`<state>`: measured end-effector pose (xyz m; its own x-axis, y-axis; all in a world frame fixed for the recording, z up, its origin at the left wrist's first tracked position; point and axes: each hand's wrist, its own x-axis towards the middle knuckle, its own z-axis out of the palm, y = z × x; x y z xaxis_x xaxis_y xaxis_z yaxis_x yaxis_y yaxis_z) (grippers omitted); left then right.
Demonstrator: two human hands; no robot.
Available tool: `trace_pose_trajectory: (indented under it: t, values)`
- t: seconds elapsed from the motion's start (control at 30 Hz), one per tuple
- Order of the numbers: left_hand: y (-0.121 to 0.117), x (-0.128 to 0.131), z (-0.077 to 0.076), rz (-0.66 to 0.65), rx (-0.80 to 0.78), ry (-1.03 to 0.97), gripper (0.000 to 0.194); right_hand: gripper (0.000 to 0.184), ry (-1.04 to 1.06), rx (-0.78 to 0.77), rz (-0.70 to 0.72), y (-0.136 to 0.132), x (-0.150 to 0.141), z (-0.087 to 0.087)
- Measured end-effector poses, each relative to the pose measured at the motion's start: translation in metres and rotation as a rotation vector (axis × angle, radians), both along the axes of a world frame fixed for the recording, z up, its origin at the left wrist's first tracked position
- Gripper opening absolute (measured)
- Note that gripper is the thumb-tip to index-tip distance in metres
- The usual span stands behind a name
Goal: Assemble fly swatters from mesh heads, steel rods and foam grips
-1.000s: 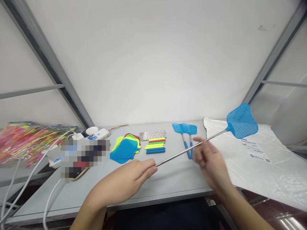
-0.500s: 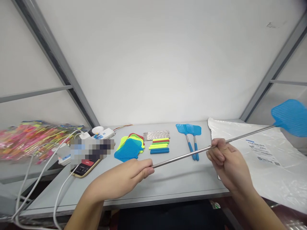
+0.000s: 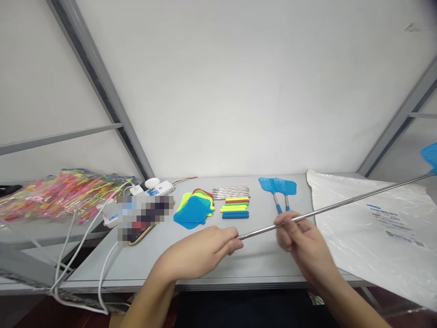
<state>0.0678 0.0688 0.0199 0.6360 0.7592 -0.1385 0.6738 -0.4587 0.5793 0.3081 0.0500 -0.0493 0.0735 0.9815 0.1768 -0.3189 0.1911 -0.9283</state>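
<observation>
I hold a fly swatter slantwise above the table; its long steel rod (image 3: 358,198) runs up to a blue head (image 3: 430,157) cut off by the right edge. My left hand (image 3: 208,250) is closed around the rod's lower end, hiding whatever handle is there. Further up the rod, my right hand (image 3: 300,237) pinches it between thumb and fingers. Behind that hand lie two blue fly swatters (image 3: 285,187) with blue grips. Left of them are a stack of steel rods (image 3: 230,192), several coloured handle sleeves (image 3: 235,208) and a pile of mesh swatter heads (image 3: 193,213), blue on top.
A white plastic mailing bag (image 3: 355,237) covers the table's right side. To the left are a partly blurred phone (image 3: 145,234), a power strip (image 3: 164,188) and white cables (image 3: 104,273). Bagged colourful items (image 3: 75,191) lie at far left. A white wall (image 3: 221,91) stands behind.
My right hand has slid down the rod, closer to my left hand. The swatter's head has moved mostly out of view on the right. The view has turned slightly left.
</observation>
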Motion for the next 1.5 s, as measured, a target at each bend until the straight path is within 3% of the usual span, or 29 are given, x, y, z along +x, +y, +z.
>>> trace_pose_trajectory:
  t: [0.1,0.23,0.33,0.47,0.53,0.67,0.87,1.23,1.5]
  values:
    - [0.003,-0.017,0.007,0.001,-0.017,0.018,0.036,0.024,0.126,0.037,-0.172,0.001,0.030,0.011]
    - [0.000,-0.029,0.016,0.001,-0.021,0.047,0.035,0.023,0.146,0.056,-0.202,0.000,0.049,0.020]
    - [-0.004,-0.021,0.014,0.019,0.003,0.046,0.038,0.019,0.153,0.081,-0.169,0.001,0.038,0.014]
    - [-0.004,-0.002,0.003,0.012,0.028,0.061,0.041,0.021,0.056,0.002,0.048,0.002,0.010,-0.001]
    - [-0.002,0.003,-0.001,-0.001,0.015,0.074,0.042,0.025,-0.017,-0.029,0.090,0.001,0.002,-0.006]
    - [0.001,0.000,0.002,-0.035,0.010,0.083,0.040,0.027,-0.062,-0.014,0.014,-0.001,0.008,-0.003]
    - [-0.004,-0.015,0.011,0.001,0.037,0.095,0.039,0.025,0.054,0.003,-0.057,-0.004,0.025,0.010]
    - [-0.009,-0.050,0.026,0.114,0.097,0.095,0.035,0.025,0.083,0.007,-0.092,-0.001,0.023,0.006]
    - [-0.007,-0.067,0.027,0.181,0.159,0.126,0.034,0.023,0.161,0.031,-0.221,0.004,0.030,0.004]
